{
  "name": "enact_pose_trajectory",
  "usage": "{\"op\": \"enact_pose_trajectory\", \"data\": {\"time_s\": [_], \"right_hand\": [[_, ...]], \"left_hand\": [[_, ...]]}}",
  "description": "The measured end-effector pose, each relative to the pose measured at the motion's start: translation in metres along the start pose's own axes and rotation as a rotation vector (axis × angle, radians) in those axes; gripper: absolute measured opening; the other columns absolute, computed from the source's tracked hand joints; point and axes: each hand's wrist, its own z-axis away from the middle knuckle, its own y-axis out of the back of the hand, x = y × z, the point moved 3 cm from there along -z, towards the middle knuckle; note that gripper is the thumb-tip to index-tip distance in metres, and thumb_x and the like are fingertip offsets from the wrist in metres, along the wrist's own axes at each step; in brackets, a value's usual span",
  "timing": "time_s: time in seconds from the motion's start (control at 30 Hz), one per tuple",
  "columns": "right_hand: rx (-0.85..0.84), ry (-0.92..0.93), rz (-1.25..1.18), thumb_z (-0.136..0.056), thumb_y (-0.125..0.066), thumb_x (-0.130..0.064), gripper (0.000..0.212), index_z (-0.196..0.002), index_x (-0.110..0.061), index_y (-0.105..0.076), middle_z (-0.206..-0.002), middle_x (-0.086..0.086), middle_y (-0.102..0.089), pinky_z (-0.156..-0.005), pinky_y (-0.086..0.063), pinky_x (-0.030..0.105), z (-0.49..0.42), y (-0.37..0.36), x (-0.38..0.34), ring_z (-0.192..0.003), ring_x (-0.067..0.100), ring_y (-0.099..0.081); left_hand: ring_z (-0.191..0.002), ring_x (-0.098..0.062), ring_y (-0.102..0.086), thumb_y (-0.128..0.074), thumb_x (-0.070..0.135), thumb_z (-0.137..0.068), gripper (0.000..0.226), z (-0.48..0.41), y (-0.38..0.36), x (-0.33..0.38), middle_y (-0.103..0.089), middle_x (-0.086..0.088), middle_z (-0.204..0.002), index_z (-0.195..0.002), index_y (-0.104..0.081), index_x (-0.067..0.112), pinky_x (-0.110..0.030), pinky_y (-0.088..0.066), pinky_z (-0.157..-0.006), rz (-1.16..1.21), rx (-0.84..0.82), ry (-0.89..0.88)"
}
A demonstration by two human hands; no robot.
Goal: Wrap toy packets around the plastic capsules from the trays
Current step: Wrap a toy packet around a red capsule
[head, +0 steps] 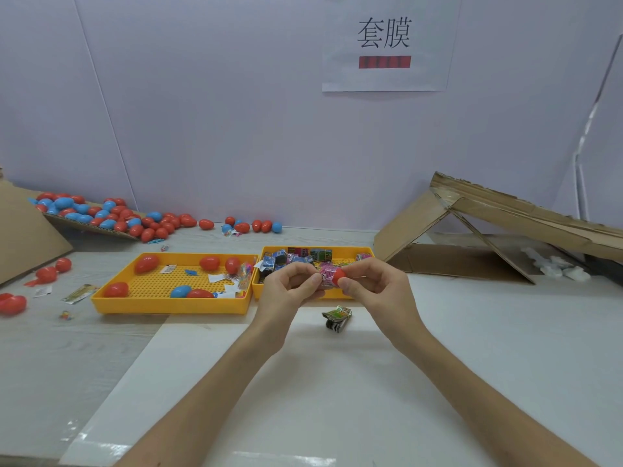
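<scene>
Both hands meet above the front edge of the right yellow tray (367, 251). My left hand (290, 282) pinches a pink toy packet (325, 275) that sits around a red capsule (337, 276). My right hand (374, 279) pinches the red capsule's exposed end between thumb and fingers. The right tray holds several folded packets (296, 257) in blue, black, green and pink. The left yellow tray (161, 306) holds several red capsules (146, 263), one blue capsule (180, 291) and loose small toys. A green packet sleeve (337, 316) lies on the white sheet below my hands.
A pile of red and blue capsules (111, 214) spills off a cardboard flap at the back left. Loose capsules (13, 304) lie at the left edge. A folded cardboard box (488, 230) stands at the right. A paper sign (384, 45) hangs on the wall.
</scene>
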Motion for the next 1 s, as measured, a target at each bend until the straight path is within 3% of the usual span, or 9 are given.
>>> {"op": "enact_pose_trajectory", "data": {"time_s": [0.13, 0.23, 0.43, 0.6, 0.8, 1.0], "right_hand": [[-0.026, -0.066, -0.037, -0.090, -0.072, -0.008, 0.028, -0.116, -0.019, -0.071, -0.106, 0.002, -0.075, -0.081, -0.058, 0.027, -0.0014, -0.0016, 0.0004, -0.098, 0.015, -0.072], [-0.050, -0.048, -0.037, -0.092, -0.070, -0.009, 0.023, -0.105, -0.027, -0.076, -0.103, -0.003, -0.077, -0.078, -0.057, 0.023, -0.0010, -0.0012, -0.0021, -0.095, 0.011, -0.072], [-0.059, -0.015, -0.032, -0.090, -0.073, -0.012, 0.026, -0.095, -0.037, -0.080, -0.101, -0.003, -0.078, -0.078, -0.057, 0.023, -0.0007, -0.0003, -0.0046, -0.094, 0.013, -0.073], [-0.058, -0.022, -0.062, -0.089, -0.073, -0.012, 0.021, -0.095, -0.030, -0.080, -0.099, -0.001, -0.078, -0.077, -0.058, 0.024, -0.0017, 0.0022, -0.0031, -0.093, 0.014, -0.073], [-0.052, -0.071, -0.055, -0.091, -0.071, -0.010, 0.023, -0.115, -0.013, -0.072, -0.105, 0.004, -0.075, -0.083, -0.061, 0.036, -0.0030, 0.0031, 0.0028, -0.101, 0.021, -0.072], [-0.017, -0.071, -0.053, -0.090, -0.073, -0.007, 0.010, -0.099, -0.011, -0.074, -0.095, 0.005, -0.076, -0.077, -0.058, 0.028, -0.0036, 0.0048, 0.0040, -0.092, 0.022, -0.074]], "left_hand": [[-0.100, -0.025, -0.070, -0.066, 0.006, -0.094, 0.020, 0.0020, -0.0027, 0.0027, -0.072, -0.016, -0.106, -0.113, -0.069, 0.010, -0.028, -0.058, -0.082, 0.058, -0.053, 0.007], [-0.106, -0.021, -0.071, -0.069, 0.016, -0.088, 0.028, 0.0042, -0.0061, 0.0057, -0.075, -0.006, -0.110, -0.116, -0.072, 0.018, -0.026, -0.057, -0.083, 0.099, -0.120, 0.033], [-0.110, -0.020, -0.070, -0.070, 0.021, -0.083, 0.031, 0.0054, -0.0065, 0.0080, -0.075, -0.003, -0.112, -0.114, -0.074, 0.018, -0.026, -0.057, -0.084, 0.124, -0.130, 0.051], [-0.109, -0.019, -0.070, -0.071, 0.023, -0.082, 0.031, 0.0059, -0.0071, 0.0082, -0.075, -0.003, -0.112, -0.113, -0.075, 0.020, -0.025, -0.057, -0.083, 0.124, -0.139, 0.051], [-0.104, -0.018, -0.071, -0.073, 0.023, -0.080, 0.030, 0.0054, -0.0062, 0.0077, -0.076, -0.002, -0.107, -0.110, -0.076, 0.021, -0.024, -0.057, -0.080, 0.116, -0.109, 0.045], [-0.105, -0.023, -0.071, -0.075, 0.025, -0.079, 0.035, 0.0050, -0.0048, 0.0082, -0.075, -0.005, -0.109, -0.113, -0.075, 0.020, -0.030, -0.059, -0.083, 0.080, -0.106, 0.050]]}}
